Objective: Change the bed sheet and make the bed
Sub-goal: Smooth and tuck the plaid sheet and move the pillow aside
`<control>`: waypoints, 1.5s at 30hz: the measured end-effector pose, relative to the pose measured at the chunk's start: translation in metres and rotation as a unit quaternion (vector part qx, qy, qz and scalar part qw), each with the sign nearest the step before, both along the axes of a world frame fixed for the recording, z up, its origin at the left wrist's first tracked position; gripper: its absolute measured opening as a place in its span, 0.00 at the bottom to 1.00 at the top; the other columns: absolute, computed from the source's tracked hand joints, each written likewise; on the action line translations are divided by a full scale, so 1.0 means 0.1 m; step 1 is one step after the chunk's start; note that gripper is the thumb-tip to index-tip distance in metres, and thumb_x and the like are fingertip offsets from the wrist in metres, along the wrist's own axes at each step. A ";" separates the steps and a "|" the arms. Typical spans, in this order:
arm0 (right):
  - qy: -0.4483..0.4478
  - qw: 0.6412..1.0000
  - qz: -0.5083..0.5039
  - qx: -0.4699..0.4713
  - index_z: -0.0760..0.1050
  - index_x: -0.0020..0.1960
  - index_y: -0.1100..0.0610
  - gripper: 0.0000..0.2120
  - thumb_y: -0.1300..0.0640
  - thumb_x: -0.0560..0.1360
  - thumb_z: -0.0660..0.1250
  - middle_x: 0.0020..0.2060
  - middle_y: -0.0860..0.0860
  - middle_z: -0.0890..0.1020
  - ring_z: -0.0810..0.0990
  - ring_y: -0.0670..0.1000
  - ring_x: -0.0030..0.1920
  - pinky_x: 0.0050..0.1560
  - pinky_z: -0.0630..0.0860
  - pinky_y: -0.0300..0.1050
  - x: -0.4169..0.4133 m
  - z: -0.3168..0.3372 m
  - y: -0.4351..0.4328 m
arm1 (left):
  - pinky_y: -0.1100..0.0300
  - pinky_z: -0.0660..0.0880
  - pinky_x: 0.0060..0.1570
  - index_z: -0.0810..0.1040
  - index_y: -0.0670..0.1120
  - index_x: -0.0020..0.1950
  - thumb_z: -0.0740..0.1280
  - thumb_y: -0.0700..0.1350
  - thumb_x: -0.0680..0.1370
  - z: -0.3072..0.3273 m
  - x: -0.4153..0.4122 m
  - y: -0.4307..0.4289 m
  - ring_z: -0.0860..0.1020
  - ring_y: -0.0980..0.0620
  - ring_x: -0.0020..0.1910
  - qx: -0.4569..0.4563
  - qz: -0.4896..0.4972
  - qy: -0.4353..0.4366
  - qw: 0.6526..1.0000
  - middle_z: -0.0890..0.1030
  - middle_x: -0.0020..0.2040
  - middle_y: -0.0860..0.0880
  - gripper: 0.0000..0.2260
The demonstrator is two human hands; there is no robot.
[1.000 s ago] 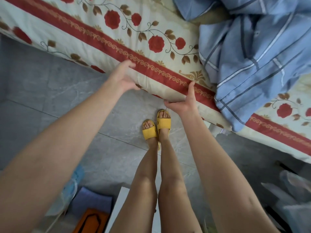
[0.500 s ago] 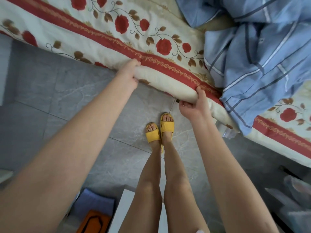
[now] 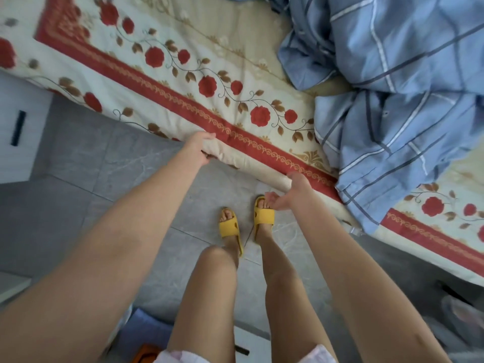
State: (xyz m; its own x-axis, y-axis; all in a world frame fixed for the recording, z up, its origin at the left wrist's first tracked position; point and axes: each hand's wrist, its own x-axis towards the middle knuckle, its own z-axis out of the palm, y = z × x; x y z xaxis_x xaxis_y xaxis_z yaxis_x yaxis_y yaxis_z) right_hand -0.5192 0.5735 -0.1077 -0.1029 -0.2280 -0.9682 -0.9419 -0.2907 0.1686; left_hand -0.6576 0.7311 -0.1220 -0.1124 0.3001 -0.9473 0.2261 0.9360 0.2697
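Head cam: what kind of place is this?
Probably a home bedroom: a floral bed sheet, a crumpled blue striped duvet on it, grey tiled floor, the wearer's yellow slippers.

A home bedroom: a floral-sheeted bed (image 3: 183, 82), rumpled blue duvet (image 3: 406, 87), grey tiled floor (image 3: 125, 163).

We see a flowered quilt (image 3: 183, 106) of soft, thick cloth, matt, with printed red roses. The blue striped sheet (image 3: 406, 100) is thin cloth, all crumpled. The floor (image 3: 125, 163) is grey stone-look tile, smooth with a faint shine. The yellow slippers (image 3: 229, 227) look like smooth, matt rubber. The white cabinet (image 3: 23, 142) is smooth.
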 end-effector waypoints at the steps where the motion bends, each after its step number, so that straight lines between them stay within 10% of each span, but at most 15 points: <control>1: 0.011 1.000 0.016 0.015 0.62 0.68 0.59 0.26 0.49 0.76 0.64 0.60 0.59 0.71 0.75 0.57 0.57 0.49 0.76 0.48 -0.02 0.02 0.07 | 0.52 0.76 0.50 0.73 0.42 0.48 0.66 0.42 0.77 0.01 -0.01 0.08 0.77 0.46 0.42 0.009 0.024 0.004 1.000 0.78 0.44 0.45 0.04; 8: 0.084 0.987 0.072 0.120 0.63 0.62 0.59 0.18 0.52 0.77 0.61 0.58 0.59 0.71 0.76 0.57 0.56 0.47 0.75 0.48 -0.62 -0.01 0.67 | 0.46 0.71 0.53 0.74 0.53 0.63 0.67 0.65 0.61 -2.00 -1.60 1.79 0.76 0.45 0.59 0.049 0.043 0.190 0.980 0.77 0.61 0.50 0.32; 13: 0.087 0.985 0.044 0.146 0.68 0.49 0.59 0.09 0.53 0.78 0.59 0.47 0.58 0.72 0.74 0.56 0.45 0.43 0.72 0.48 -1.30 -0.21 1.12 | 0.32 0.62 0.63 0.65 0.47 0.71 0.64 0.57 0.75 0.03 -1.15 1.71 0.71 0.37 0.63 0.044 0.062 0.074 0.994 0.71 0.65 0.42 0.27; 21: 0.029 0.977 -0.061 0.202 0.67 0.41 0.54 0.08 0.54 0.78 0.61 0.49 0.52 0.74 0.74 0.53 0.46 0.53 0.71 0.46 -2.37 -0.50 1.98 | 0.52 0.72 0.48 0.72 0.40 0.49 0.54 0.38 0.77 -0.25 -2.18 2.34 0.76 0.45 0.47 0.027 0.166 0.053 0.984 0.77 0.51 0.42 0.07; 25: -0.018 0.969 -0.083 0.232 0.73 0.53 0.53 0.08 0.49 0.78 0.63 0.48 0.49 0.74 0.74 0.50 0.52 0.60 0.68 0.46 -2.60 -0.52 2.41 | 0.48 0.74 0.45 0.70 0.42 0.43 0.56 0.35 0.71 -0.25 -2.41 2.53 0.75 0.44 0.47 0.028 0.189 0.021 0.981 0.74 0.49 0.43 0.06; 29: -0.044 0.980 -0.070 0.179 0.64 0.71 0.57 0.33 0.45 0.73 0.70 0.63 0.53 0.69 0.69 0.52 0.65 0.56 0.70 0.48 -2.64 -0.53 2.82 | 0.41 0.65 0.66 0.69 0.43 0.61 0.62 0.40 0.75 -0.16 -2.53 2.82 0.65 0.42 0.65 -0.031 0.148 0.058 0.987 0.64 0.61 0.42 0.15; 33: -0.024 0.992 -0.063 0.108 0.63 0.69 0.58 0.35 0.45 0.70 0.73 0.56 0.55 0.69 0.72 0.55 0.55 0.53 0.74 0.50 -2.59 -0.46 3.13 | 0.38 0.68 0.62 0.70 0.43 0.56 0.64 0.45 0.77 0.00 -2.48 3.13 0.74 0.41 0.53 -0.028 0.131 -0.066 0.989 0.71 0.55 0.41 0.10; 37: -0.018 0.993 -0.063 0.099 0.61 0.67 0.59 0.33 0.46 0.71 0.73 0.64 0.58 0.69 0.71 0.54 0.64 0.63 0.72 0.51 -2.56 -0.37 3.31 | 0.27 0.61 0.61 0.65 0.45 0.70 0.67 0.53 0.77 -0.03 -2.40 3.38 0.68 0.33 0.66 -0.043 0.126 -0.055 0.990 0.68 0.69 0.38 0.25; 45: 0.015 0.994 -0.060 0.088 0.69 0.62 0.65 0.24 0.50 0.74 0.70 0.59 0.58 0.75 0.76 0.58 0.58 0.56 0.75 0.51 -2.50 -0.38 3.31 | 0.50 0.78 0.52 0.71 0.43 0.43 0.67 0.39 0.78 -0.20 -2.70 3.30 0.80 0.49 0.43 0.001 0.115 -0.028 0.993 0.80 0.53 0.45 0.06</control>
State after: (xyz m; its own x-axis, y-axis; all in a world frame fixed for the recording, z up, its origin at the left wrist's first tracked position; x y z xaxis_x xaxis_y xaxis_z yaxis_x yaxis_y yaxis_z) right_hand -0.7688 0.9048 -0.1454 -0.1491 -0.0388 -0.9881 -0.9669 -0.2037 0.1539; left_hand -0.9277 1.0610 -0.1421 -0.1262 0.2749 -0.9531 -0.0095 0.9604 0.2783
